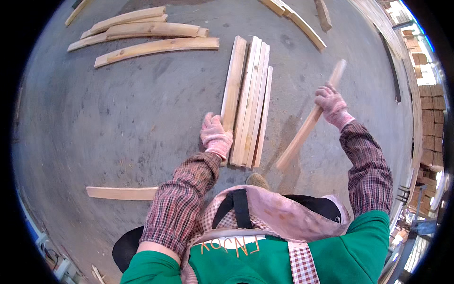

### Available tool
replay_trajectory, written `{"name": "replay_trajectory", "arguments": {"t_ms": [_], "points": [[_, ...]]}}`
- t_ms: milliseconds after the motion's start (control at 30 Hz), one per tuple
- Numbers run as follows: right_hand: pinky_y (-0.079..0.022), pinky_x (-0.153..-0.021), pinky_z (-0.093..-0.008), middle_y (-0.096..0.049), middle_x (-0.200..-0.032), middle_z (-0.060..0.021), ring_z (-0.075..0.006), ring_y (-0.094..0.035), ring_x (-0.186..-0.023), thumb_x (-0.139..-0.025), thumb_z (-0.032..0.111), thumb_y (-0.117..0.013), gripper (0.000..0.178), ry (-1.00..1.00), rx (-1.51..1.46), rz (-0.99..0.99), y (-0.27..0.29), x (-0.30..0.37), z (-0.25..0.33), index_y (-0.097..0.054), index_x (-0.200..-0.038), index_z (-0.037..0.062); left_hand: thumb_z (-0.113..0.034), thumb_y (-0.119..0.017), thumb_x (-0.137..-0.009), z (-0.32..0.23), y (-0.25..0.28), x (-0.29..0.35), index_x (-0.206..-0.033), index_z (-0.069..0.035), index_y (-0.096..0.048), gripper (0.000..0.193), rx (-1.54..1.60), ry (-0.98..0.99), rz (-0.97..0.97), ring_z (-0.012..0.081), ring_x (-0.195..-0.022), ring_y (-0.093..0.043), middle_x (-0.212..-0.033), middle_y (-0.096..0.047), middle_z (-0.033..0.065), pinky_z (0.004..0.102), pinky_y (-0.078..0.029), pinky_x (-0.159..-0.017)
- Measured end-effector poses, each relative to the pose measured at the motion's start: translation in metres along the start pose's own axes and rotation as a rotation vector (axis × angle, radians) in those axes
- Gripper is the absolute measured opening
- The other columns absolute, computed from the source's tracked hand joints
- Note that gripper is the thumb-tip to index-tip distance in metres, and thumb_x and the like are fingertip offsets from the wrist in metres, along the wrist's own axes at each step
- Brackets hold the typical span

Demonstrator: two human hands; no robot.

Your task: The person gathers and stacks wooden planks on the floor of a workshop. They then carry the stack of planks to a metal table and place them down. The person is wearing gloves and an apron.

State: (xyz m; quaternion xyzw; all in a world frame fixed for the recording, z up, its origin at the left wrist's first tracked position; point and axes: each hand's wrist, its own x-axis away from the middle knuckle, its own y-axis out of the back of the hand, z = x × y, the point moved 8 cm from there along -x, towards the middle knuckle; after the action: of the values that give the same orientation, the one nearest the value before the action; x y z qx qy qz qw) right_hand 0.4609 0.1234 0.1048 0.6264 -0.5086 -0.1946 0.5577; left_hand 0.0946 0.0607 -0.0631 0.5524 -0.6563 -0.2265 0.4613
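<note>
Orange lettering (230,246), upside down, on the green shirt (347,253)

Wide fisheye view from the wearer's head, downward, close above both hands (217,137) and floor (161,113).

The grey concrete floor (156,104), scuffed and darkly stained in patches, carries a close row of planks (248,104) at the middle, laid side by side with their lengths running away from the person, and the tip of a shoe (257,181) just beyond its near end. To the upper left lies an overlapping group of boards (151,31), with a thin strip (75,13) farther out, and a lone slat (120,193) lies at the lower left. Toward the upper right lie long battens (306,30) and, near them, a shorter block (323,15).
</note>
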Motion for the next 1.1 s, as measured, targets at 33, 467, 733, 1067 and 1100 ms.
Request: {"name": "replay_trajectory", "arguments": {"t_ms": [33, 467, 733, 1067, 1100], "points": [[-0.032, -0.123, -0.0416, -0.064, -0.120, -0.0031, -0.0214, -0.052, -0.135, -0.076, 0.013, -0.073, 0.016, 0.050, 0.016, -0.019, -0.003, -0.007, 0.014, -0.071, -0.091, 0.0175, -0.030, -0.073, -0.084, -0.004, -0.005, 0.003, -0.131, -0.013, -0.054, 0.053, 0.114, 0.054, 0.018, 0.0360, -0.123, -0.055, -0.132, -0.057, 0.0166, 0.0474, -0.045, -0.104], [-0.023, -0.127, -0.0485, -0.045, -0.154, -0.0007, -0.0262, -0.040, -0.143, -0.092, 0.031, -0.066, 0.037, -0.099, 0.170, -0.186, -0.074, -0.101, 0.088, -0.065, -0.129, 0.0336, -0.028, -0.069, -0.089, 0.009, -0.074, 0.007, -0.141, -0.010, -0.054, 0.057, 0.646, -0.053, 0.212, 0.0308, -0.118, -0.065, -0.131, -0.066, 0.0171, 0.0392, -0.050, -0.104], [-0.050, -0.095, -0.0341, -0.064, -0.134, -0.0100, -0.0213, -0.063, -0.116, -0.100, 0.030, -0.058, 0.040, -0.689, -0.911, 0.201, -0.169, -0.093, 0.059, -0.060, -0.137, 0.0151, -0.032, -0.064, -0.087, -0.030, 0.009, 0.004, -0.142, -0.001, -0.053, 0.064, 0.526, -0.325, 0.663, 0.0337, -0.127, -0.060, -0.137, -0.063, 0.0218, 0.0390, -0.045, -0.109], [-0.045, -0.104, -0.0378, -0.065, -0.134, -0.0157, -0.0302, -0.060, -0.122, -0.099, 0.035, -0.061, 0.056, -0.763, -0.764, 0.018, -0.132, -0.090, 0.007, -0.053, -0.148, 0.0086, -0.051, -0.084, -0.069, 0.219, 0.135, 0.105, -0.133, -0.007, -0.058, 0.082, -0.692, -0.408, 0.756, 0.0301, -0.111, -0.065, -0.112, -0.067, 0.0149, 0.0436, -0.051, -0.094], [-0.042, -0.111, -0.0390, -0.063, -0.139, -0.0170, -0.0316, -0.058, -0.130, -0.099, 0.035, -0.061, 0.057, -0.730, -0.723, -0.062, -0.119, -0.098, 0.000, -0.052, -0.149, 0.0084, -0.043, -0.084, -0.071, 0.227, 0.132, 0.118, -0.133, -0.007, -0.057, 0.077, -0.662, -0.532, 0.655, 0.0300, -0.110, -0.066, -0.110, -0.067, 0.0148, 0.0441, -0.051, -0.094]]}}
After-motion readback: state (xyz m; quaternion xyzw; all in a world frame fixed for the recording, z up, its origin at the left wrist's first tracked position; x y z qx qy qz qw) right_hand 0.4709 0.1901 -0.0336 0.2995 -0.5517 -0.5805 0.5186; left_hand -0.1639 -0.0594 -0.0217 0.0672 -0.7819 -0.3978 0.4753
